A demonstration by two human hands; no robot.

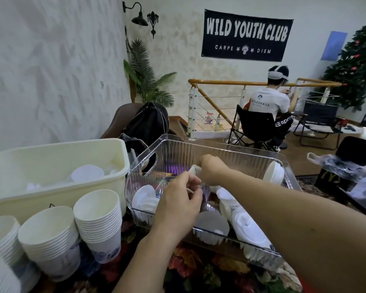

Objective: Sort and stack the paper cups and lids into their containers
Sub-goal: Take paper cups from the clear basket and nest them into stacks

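Both over clear bin (201, 142), frame centre: right hand (211, 169) gripping cup (193, 169); left hand (179, 199) pinching, contents unclear. Risk: loose lids (145, 199) knocked askew.

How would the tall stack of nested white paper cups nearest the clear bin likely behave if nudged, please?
The tall stack of nested white paper cups looks light, so it would probably slide easily. It already leans and stands on a narrow base, so it may tip. Its thin paper walls likely dent under a firm squeeze.
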